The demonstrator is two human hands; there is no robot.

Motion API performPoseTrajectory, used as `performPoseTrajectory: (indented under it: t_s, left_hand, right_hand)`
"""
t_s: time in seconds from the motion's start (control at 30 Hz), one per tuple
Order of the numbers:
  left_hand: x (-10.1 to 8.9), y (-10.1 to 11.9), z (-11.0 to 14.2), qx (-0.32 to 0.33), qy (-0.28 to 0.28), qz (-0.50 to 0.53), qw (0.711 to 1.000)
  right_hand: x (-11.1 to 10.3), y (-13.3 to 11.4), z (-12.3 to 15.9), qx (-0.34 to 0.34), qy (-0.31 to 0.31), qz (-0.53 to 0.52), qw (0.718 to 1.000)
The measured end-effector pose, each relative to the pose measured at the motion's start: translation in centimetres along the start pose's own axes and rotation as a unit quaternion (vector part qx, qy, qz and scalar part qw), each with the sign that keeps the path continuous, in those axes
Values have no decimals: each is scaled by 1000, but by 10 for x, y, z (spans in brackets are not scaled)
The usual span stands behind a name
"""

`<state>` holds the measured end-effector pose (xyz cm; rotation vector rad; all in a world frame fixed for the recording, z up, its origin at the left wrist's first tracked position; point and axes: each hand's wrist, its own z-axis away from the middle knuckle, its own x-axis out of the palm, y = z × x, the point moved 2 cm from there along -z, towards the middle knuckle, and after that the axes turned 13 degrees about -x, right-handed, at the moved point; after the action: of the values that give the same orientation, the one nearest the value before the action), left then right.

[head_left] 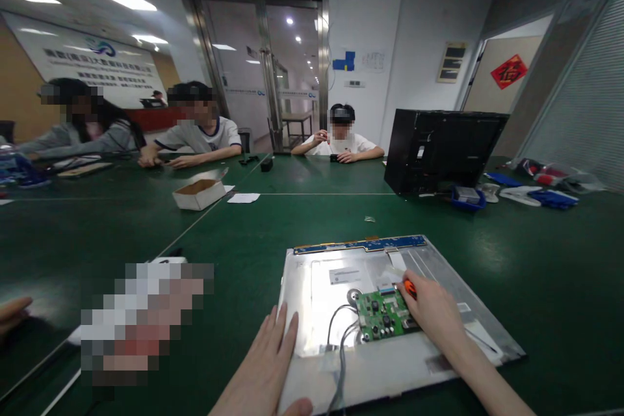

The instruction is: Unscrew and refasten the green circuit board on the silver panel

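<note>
A flat LCD panel lies on the table with its silver metal back facing up. My left hand rests on the panel's left edge, fingers stretched out, holding nothing. A green circuit board sits on the panel, with dark cables running from its left side toward me. My right hand is closed around an orange-and-black screwdriver at the board's upper right corner. Its tip is hidden by the hand. A white ribbon cable links the blue strip at the far edge down toward the board.
A black monitor housing stands at the back right, beside a blue tray and gloves. An open white box is at the left. A blurred-out phone-like object lies near me. Several people sit around the table.
</note>
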<state>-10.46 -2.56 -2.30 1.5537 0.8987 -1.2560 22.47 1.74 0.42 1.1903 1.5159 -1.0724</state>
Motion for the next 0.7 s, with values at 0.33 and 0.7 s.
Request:
performPoseTrajectory:
  t_s: [0.33, 0.7]
  left_hand:
    - [-6, 47, -45, 143, -196, -12, 970]
    - [2, 114, -76, 170, -160, 67, 970]
  right_hand:
    - [0, 69, 9, -15, 48, -5, 999]
    - [-6, 155, 14, -17, 41, -65, 997]
